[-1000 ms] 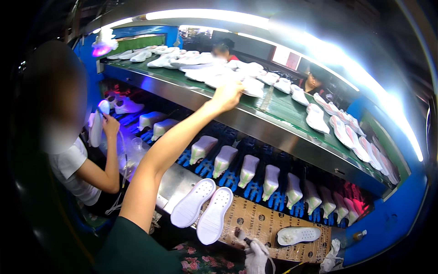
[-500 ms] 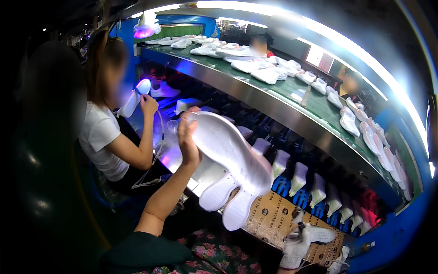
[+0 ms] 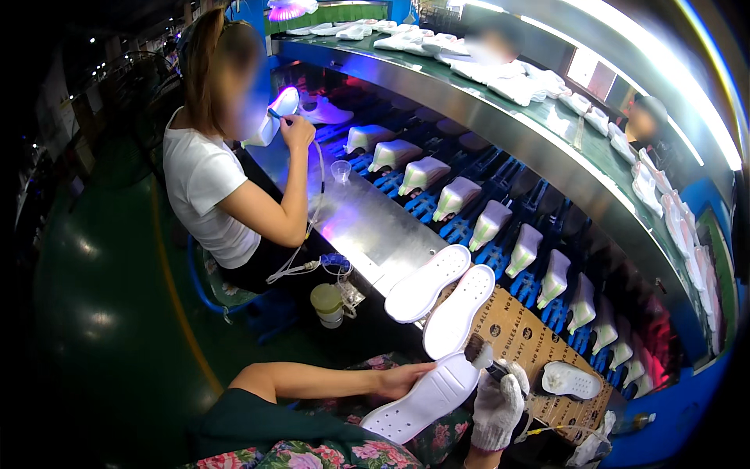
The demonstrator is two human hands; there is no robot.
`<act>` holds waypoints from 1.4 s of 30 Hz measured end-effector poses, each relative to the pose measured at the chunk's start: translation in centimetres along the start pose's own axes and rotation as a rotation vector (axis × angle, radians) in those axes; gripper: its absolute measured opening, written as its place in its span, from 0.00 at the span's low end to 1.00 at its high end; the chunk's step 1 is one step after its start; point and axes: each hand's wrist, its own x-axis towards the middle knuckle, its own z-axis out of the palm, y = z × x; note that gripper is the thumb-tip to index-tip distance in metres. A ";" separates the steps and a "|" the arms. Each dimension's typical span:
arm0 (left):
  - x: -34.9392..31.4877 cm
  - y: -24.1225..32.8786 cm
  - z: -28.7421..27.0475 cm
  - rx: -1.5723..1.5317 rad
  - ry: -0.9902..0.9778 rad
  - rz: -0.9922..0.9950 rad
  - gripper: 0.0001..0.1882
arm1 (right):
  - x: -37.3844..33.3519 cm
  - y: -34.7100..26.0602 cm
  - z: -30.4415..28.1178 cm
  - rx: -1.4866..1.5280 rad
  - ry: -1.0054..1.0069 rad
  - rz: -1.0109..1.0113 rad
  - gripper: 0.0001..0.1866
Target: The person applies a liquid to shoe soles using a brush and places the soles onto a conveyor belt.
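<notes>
Pinching white sole [image 3: 428, 397]: left grip [image 3: 414, 379], closed at edge | curled round brush [image 3: 480, 356]: right grip [image 3: 504, 402], gloved | cardboard [image 3: 516, 344]: dark lettering [image 3: 538, 350]

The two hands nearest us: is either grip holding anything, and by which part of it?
Left grip: a white shoe sole, by its long side edge. Right grip, gloved: a brush, by its dark handle.

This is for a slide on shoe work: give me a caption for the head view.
Left hand holding a white sole, gloved right hand holding a brush near its end.
</notes>
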 end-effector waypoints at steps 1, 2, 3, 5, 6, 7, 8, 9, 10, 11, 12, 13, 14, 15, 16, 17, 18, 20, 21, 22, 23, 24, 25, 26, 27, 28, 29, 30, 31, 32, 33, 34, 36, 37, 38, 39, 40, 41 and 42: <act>-1.3 -1.1 0.7 0.134 0.065 0.065 0.43 | -0.1 0.2 -0.1 -0.023 -0.022 -0.010 0.15; -1.3 -1.3 -0.5 0.020 -0.117 -0.051 0.45 | -0.2 0.3 0.0 -0.090 -0.069 -0.046 0.15; -1.4 -1.5 -2.4 -0.100 -0.288 -0.160 0.46 | -0.5 0.3 1.0 -0.151 -0.119 -0.072 0.15; -1.1 -2.1 -3.3 -0.259 -0.449 -0.254 0.52 | -0.7 0.4 3.0 -0.229 -0.031 -0.109 0.11; -0.4 -1.5 -1.9 -0.352 -0.549 -0.219 0.52 | -0.6 0.2 3.1 -0.377 -0.017 -0.152 0.12; -0.1 -1.7 -2.2 -0.384 -0.422 -0.183 0.53 | -0.4 0.3 3.2 -0.505 -0.067 -0.227 0.12; 0.4 -1.7 -2.2 -0.407 -0.364 -0.102 0.54 | -0.2 0.5 3.2 -0.633 -0.119 -0.298 0.12; 0.6 -1.4 -2.0 -0.421 -0.350 -0.083 0.55 | 0.1 0.1 3.0 -0.731 -0.163 -0.353 0.12; 0.7 -0.9 -1.2 -0.438 -0.347 -0.051 0.58 | 0.3 -0.2 3.0 -0.838 -0.212 -0.410 0.12; 0.3 -0.1 0.8 -0.353 -0.378 -0.018 0.61 | 0.5 -0.3 2.9 -0.903 -0.254 -0.499 0.12; 0.1 0.4 1.9 -0.489 -0.329 -0.020 0.62 | 0.5 -0.8 3.4 -0.985 -0.274 -0.564 0.12; 0.0 0.8 2.8 -0.469 -0.303 0.008 0.62 | 0.6 -1.0 3.7 -1.021 -0.267 -0.613 0.12; -0.1 0.8 3.3 -0.449 -0.276 0.040 0.62 | 0.5 -1.1 3.8 -1.056 -0.264 -0.660 0.12; 0.1 0.8 3.7 -0.411 -0.296 0.061 0.61 | 0.6 -1.3 4.2 -1.076 -0.244 -0.685 0.11; 0.3 0.7 3.9 -0.375 -0.316 0.085 0.61 | 0.7 -1.5 4.4 -1.095 -0.227 -0.708 0.11; 0.5 0.4 4.1 -0.340 -0.337 0.112 0.61 | 0.8 -1.5 4.4 -1.123 -0.234 -0.762 0.12; 0.5 0.4 4.5 -0.408 -0.342 0.122 0.61 | 1.0 -1.6 4.6 -1.151 -0.235 -0.821 0.12; 0.6 0.0 5.4 -0.548 -0.350 0.148 0.61 | 1.6 -1.6 5.1 -1.207 -0.240 -0.937 0.13; 0.8 -0.1 5.2 -0.400 -0.346 0.191 0.57 | 1.9 -1.3 5.1 -1.239 -0.242 -1.018 0.17; 0.9 -0.2 5.2 -0.253 -0.338 0.234 0.53 | 1.9 -1.1 5.1 -1.269 -0.266 -1.049 0.19; 0.7 -0.4 5.3 -0.090 -0.164 0.245 0.53 | 1.8 -0.9 5.1 -1.299 -0.290 -1.079 0.20; 0.6 -0.3 5.6 0.074 0.009 0.255 0.53 | 1.9 -0.6 5.0 -1.329 -0.315 -1.110 0.22; 0.5 -0.1 5.5 0.152 0.038 0.285 0.53 | 1.7 0.0 4.9 -1.373 -0.356 -1.133 0.25; 0.5 0.1 5.3 0.163 0.045 0.263 0.52 | 1.2 0.2 5.1 -1.392 -0.393 -1.071 0.21; 0.4 0.5 5.0 0.178 0.052 0.241 0.52 | 0.8 0.4 5.6 -1.326 -0.441 -0.990 0.18; 0.3 0.9 4.9 0.193 0.058 0.217 0.52 | 0.5 0.6 5.9 -1.259 -0.486 -0.910 0.14; 0.1 1.1 5.1 0.210 0.066 0.213 0.53 | 0.3 0.8 5.8 -1.140 -0.497 -0.834 0.13; 0.3 0.9 4.2 0.195 0.068 0.292 0.53 | 0.4 0.7 5.8 -1.085 -0.453 -0.791 0.14; 0.6 0.6 3.0 -0.054 -0.052 0.315 0.54 | 0.5 0.7 5.4 -1.030 -0.407 -0.734 0.14; 0.8 0.4 2.1 -0.304 -0.171 0.336 0.56 | 0.7 0.7 5.1 -0.976 -0.360 -0.678 0.15; 0.8 0.7 1.9 -0.226 -0.203 0.305 0.57 | 0.9 0.4 4.9 -1.053 -0.254 -0.749 0.15; 0.7 0.9 1.6 -0.146 -0.236 0.280 0.59 | 1.5 0.7 3.9 -1.124 -0.245 -0.845 0.16; 0.8 1.7 1.4 -0.008 -0.200 0.287 0.59 | 1.9 1.3 4.0 -1.245 -0.365 -1.001 0.17; 1.0 2.1 1.6 0.048 -0.127 0.311 0.57 | 1.8 1.6 3.9 -1.295 -0.472 -1.014 0.17; 1.1 2.3 2.1 0.158 0.023 0.348 0.55 | 1.1 1.6 4.2 -1.274 -0.540 -0.947 0.16; 0.9 2.8 1.5 0.203 -0.031 0.330 0.53 | 0.6 2.0 4.4 -1.207 -0.553 -0.890 0.16; 1.1 2.8 0.9 0.151 -0.112 0.376 0.54 | 0.2 2.4 4.6 -1.140 -0.567 -0.833 0.16; 1.4 2.8 0.4 0.096 -0.200 0.418 0.55 | 0.3 1.8 4.7 -1.083 -0.594 -0.756 0.15; 1.6 3.1 0.0 -0.033 -0.292 0.386 0.56 | 0.7 1.6 4.1 -1.008 -0.565 -0.712 0.14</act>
